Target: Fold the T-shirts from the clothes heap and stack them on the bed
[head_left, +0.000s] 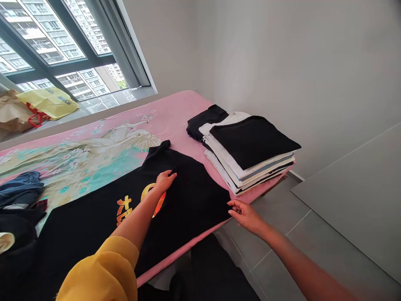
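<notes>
A black T-shirt (pixel 191 196) with an orange-and-yellow print lies spread over the pink bedding, its sleeve end towards the right edge of the bed. My left hand (pixel 165 181) reaches across the print and pinches the cloth on the upper part of the shirt. At the bed's edge, my right hand (pixel 246 215) has its thumb and fingertips at the sleeve's corner, closed on the cloth as far as I can see. Just beyond the right hand stands a stack of folded clothes (pixel 255 142), black on top with white, blue and black layers below.
Pink patterned bedding (pixel 184 108) covers the bed. Crumpled dark and denim clothes (pixel 21 190) lie at the left. A yellow bag (pixel 52 102) and a brown paper bag (pixel 14 110) rest on the windowsill. Grey tiled floor (pixel 282 221) and a wall are at the right.
</notes>
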Available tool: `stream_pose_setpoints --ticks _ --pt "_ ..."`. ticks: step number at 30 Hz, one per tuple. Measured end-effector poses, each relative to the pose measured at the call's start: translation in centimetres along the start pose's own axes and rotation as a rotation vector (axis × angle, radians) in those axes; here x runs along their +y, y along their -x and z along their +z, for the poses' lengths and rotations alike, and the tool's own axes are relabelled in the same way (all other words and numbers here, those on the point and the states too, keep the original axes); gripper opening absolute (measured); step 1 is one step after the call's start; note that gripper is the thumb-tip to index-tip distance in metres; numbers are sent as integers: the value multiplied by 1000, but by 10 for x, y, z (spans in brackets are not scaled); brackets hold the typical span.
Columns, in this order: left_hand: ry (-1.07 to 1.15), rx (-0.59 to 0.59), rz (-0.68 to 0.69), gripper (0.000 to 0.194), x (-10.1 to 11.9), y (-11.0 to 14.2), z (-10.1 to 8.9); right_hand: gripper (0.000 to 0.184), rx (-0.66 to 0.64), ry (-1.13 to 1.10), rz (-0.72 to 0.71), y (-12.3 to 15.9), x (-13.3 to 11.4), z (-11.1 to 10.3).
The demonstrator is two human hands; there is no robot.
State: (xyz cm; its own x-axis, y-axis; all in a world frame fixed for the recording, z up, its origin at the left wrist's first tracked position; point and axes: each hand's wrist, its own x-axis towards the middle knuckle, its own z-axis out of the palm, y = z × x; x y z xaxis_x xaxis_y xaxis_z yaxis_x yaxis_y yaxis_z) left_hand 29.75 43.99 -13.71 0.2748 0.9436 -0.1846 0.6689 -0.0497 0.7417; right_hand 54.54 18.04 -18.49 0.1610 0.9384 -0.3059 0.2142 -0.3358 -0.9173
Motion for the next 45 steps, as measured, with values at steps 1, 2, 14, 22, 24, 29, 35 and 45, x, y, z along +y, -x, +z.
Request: stream_pose_setpoints --ticks 1,2,14,22,24,29,35,45 --pt "-14 -13 -11 34 0 -3 2 32 27 26 -20 -1 -1 1" --pt "-34 -22 -21 33 0 -6 4 30 58 54 -40 -1 -2 3" --pt "-397 -6 222 48 26 15 -8 27 209 170 -95 -5 2 12" --pt "-516 32 49 34 38 -14 8 26 204 186 -113 -1 -4 13" --pt "-500 25 14 26 33 -22 4 25 191 191 -120 -1 -5 12" --pt "-388 -57 26 16 26 -31 -1 26 195 219 -103 -1 -11 11" --pt "-145 -201 8 34 25 -40 4 27 177 217 -101 1 -15 10" --pt "-18 -46 -1 34 11 -39 16 21 209 382 -84 -1 -19 12"
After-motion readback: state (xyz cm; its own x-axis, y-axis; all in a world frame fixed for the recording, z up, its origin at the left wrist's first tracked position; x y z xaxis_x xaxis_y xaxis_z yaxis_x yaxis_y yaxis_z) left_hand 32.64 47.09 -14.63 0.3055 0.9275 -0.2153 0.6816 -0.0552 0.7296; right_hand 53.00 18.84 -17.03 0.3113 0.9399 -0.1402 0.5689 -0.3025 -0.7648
